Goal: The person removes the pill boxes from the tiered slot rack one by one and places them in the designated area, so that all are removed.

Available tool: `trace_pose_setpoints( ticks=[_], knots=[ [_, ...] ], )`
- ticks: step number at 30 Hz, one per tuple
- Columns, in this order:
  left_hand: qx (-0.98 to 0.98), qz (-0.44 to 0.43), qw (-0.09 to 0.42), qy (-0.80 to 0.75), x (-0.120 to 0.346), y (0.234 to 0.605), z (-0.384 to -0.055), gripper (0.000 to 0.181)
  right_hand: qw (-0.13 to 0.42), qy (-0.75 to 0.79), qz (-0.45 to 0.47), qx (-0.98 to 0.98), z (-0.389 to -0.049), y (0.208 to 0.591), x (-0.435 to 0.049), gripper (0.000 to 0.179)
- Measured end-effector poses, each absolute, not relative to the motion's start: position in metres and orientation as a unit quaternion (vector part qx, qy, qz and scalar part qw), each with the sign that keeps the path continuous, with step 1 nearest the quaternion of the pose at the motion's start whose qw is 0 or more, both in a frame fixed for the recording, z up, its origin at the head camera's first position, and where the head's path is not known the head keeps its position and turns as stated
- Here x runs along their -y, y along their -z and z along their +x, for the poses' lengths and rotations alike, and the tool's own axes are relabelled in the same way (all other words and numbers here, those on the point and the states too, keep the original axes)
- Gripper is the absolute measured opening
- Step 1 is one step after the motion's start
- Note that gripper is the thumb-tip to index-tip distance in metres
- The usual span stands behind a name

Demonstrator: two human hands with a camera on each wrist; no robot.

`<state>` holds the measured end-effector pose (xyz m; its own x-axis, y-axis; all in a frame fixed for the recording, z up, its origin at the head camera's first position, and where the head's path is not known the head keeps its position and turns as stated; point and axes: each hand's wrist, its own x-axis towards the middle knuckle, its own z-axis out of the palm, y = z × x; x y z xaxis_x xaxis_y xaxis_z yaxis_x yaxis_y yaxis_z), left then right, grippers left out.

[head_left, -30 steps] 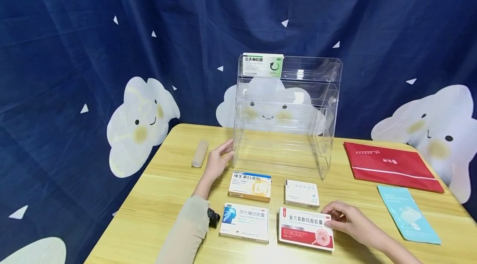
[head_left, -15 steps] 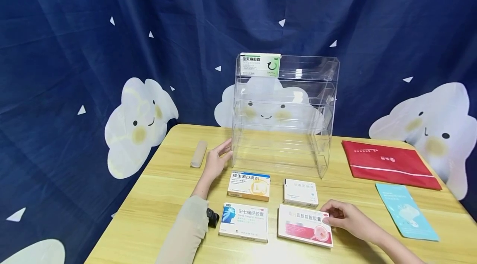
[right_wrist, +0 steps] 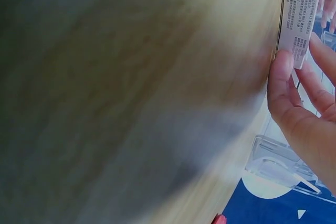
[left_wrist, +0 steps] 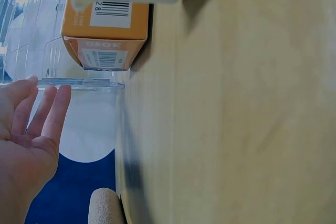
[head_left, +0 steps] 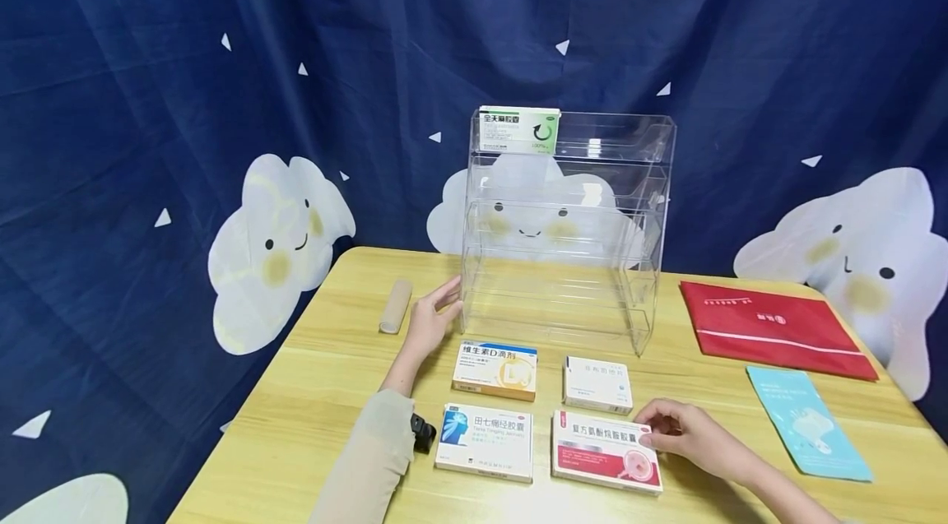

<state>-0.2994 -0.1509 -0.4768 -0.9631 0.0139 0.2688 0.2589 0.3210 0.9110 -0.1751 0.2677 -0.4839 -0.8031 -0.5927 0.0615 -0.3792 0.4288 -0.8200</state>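
Note:
At the front right of the table, my right hand (head_left: 689, 435) pinches the right end of a red-and-white medicine box (head_left: 603, 454). The right wrist view shows thumb and fingers on either side of that box's printed end (right_wrist: 298, 22). My left hand (head_left: 431, 322) reaches out with fairly straight fingers, its fingertips at the left side of a clear acrylic tiered rack (head_left: 563, 318). In the left wrist view, the fingers (left_wrist: 56, 114) meet the rack's edge. A green-and-white medicine box (head_left: 518, 131) stands in the rack's top tier, on the left.
Before the rack lie an orange-and-white vitamin D box (head_left: 494, 369), a small white box (head_left: 597, 382) and a blue-and-white box (head_left: 485, 440). A beige roll (head_left: 396, 306) lies left. A red folded pouch (head_left: 778, 331) and a turquoise packet (head_left: 810, 424) lie right.
The red-and-white box tilts slightly in my right hand's grip, its glare shifting. My left hand stays at the rack. The whole view shifts a little.

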Motion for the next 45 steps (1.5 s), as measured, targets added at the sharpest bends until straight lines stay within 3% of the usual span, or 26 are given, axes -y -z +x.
trace_pose_setpoints(
  ticks=[4,14,20,33,45],
  knots=[
    [0.804,-0.09,0.105,0.578,0.15,0.477,-0.298,0.049,0.075,0.43,-0.265,-0.86,-0.173,0.482,-0.267,0.01],
    [0.803,-0.092,0.114,0.578,0.151,0.476,-0.299,0.049,-0.152,0.388,-0.233,-0.879,-0.192,0.458,-0.256,0.015],
    [0.805,-0.089,0.117,0.574,0.152,0.476,-0.301,0.048,-0.217,0.381,-0.265,-0.859,-0.225,0.427,-0.244,0.021],
    [0.806,-0.09,0.112,0.574,0.152,0.476,-0.301,0.05,-0.291,0.424,-0.28,-0.81,-0.306,0.349,-0.211,0.032],
    [0.806,-0.085,0.109,0.576,0.15,0.477,-0.3,0.051,-0.288,0.438,-0.246,-0.815,-0.361,0.299,-0.179,0.034]
  ],
)
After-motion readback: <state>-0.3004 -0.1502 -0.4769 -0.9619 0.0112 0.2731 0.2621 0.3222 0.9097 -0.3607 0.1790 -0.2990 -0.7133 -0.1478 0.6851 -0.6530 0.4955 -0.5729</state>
